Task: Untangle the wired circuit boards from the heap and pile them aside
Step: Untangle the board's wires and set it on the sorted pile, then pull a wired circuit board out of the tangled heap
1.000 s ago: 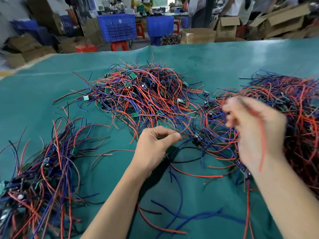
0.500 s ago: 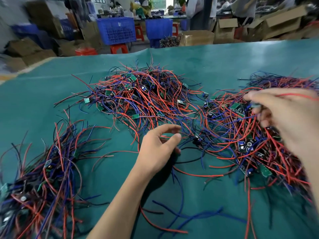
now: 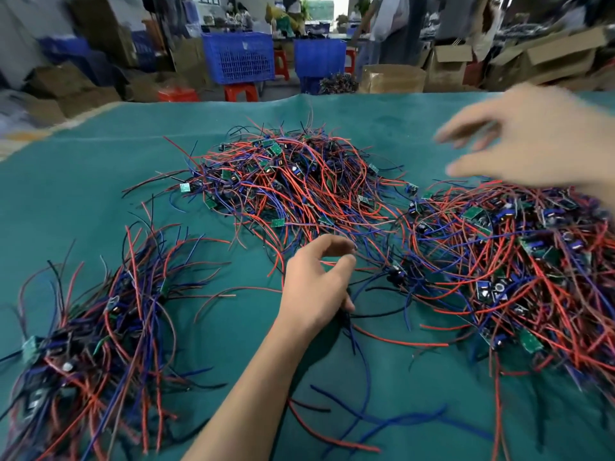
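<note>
Mid-sort: left hand (image 3: pixel 316 287) pinches wires by the tangled heap (image 3: pixel 499 261); right hand (image 3: pixel 532 141) hovers spread wide, empty. Next, I'd judge, it picks a board.

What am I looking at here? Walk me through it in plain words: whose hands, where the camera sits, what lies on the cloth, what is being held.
There is no machine here. A person wears a camera on the head, so this single view looks forward and down at their own two hands.

The surface is a table under a green cloth. On it lie tangles of red, blue and black wires soldered to small green circuit boards: a middle heap, a larger heap on the right, and a looser pile at the near left.

The left hand rests at the near edge of the tangle, its fingers curled around a few wires. The right hand is raised above the right heap, fingers spread, blurred and holding nothing.

Behind the table stand blue crates and cardboard boxes.
</note>
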